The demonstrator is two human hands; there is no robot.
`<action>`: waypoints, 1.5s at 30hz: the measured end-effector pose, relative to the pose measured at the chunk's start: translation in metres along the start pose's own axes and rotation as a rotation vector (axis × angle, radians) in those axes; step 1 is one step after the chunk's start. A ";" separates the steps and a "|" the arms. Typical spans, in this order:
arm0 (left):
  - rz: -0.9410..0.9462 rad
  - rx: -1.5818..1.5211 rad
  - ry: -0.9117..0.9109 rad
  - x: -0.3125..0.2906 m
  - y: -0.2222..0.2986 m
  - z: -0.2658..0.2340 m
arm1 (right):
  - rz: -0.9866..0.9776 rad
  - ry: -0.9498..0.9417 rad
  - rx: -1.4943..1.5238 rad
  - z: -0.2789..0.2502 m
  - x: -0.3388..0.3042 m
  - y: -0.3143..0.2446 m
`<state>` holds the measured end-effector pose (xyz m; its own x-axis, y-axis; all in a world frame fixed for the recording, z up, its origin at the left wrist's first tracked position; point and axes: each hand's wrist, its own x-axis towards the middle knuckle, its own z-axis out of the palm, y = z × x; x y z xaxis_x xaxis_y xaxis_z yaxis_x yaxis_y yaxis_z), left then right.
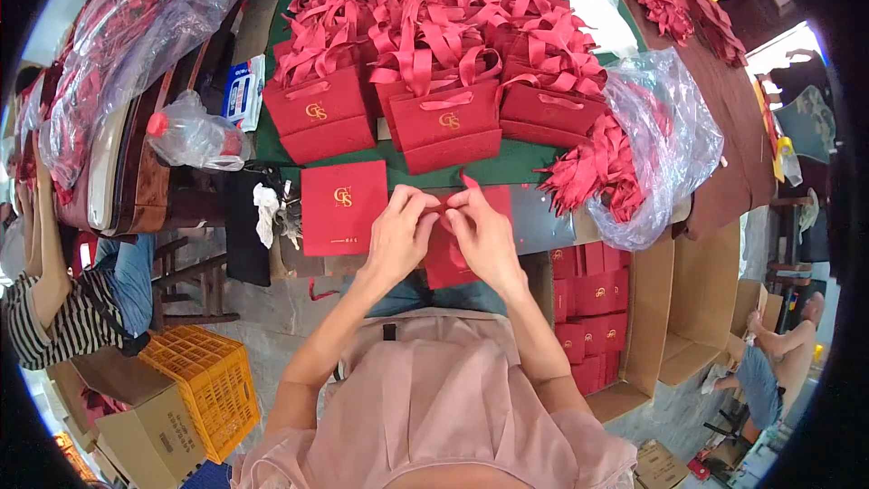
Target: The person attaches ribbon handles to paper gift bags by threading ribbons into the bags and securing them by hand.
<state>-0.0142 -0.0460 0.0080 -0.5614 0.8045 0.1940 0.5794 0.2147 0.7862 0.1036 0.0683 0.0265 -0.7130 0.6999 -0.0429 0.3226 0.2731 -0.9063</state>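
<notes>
My left hand point(403, 228) and my right hand point(482, 237) meet over a flat red gift bag point(448, 270) at the front edge of the table. Both are closed, fingertips pinching a red ribbon point(468, 179) whose loose end sticks up beyond my right fingers. The pinched part is mostly hidden behind the fingers. Just left of my left hand, another flat red paper bag point(342, 208) with a gold emblem lies face up. Beyond my hands, rows of upright red gift bags point(445, 127) with ribbon ties stand close together.
A clear plastic bag point(674, 118) spills red ribbons point(597, 167) at the right. Below it, an open carton point(647, 344) holds packed red bags. Left are a wrapped plastic bottle point(204, 131) and a yellow crate point(204, 389). A person in stripes point(59, 317) sits far left.
</notes>
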 end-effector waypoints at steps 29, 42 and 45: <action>0.311 -0.012 -0.060 0.001 0.010 0.011 | -0.020 -0.692 0.080 -0.059 0.056 0.037; 0.076 -0.064 -0.134 0.014 0.001 -0.002 | -0.067 -0.119 -0.014 -0.041 0.069 0.056; 0.081 0.008 -0.112 0.012 -0.006 0.006 | -0.028 -0.007 -0.071 -0.051 0.068 0.067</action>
<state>-0.0210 -0.0343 0.0023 -0.4432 0.8762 0.1894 0.6253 0.1507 0.7657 0.1085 0.1681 -0.0158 -0.7269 0.6865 -0.0213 0.3456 0.3387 -0.8751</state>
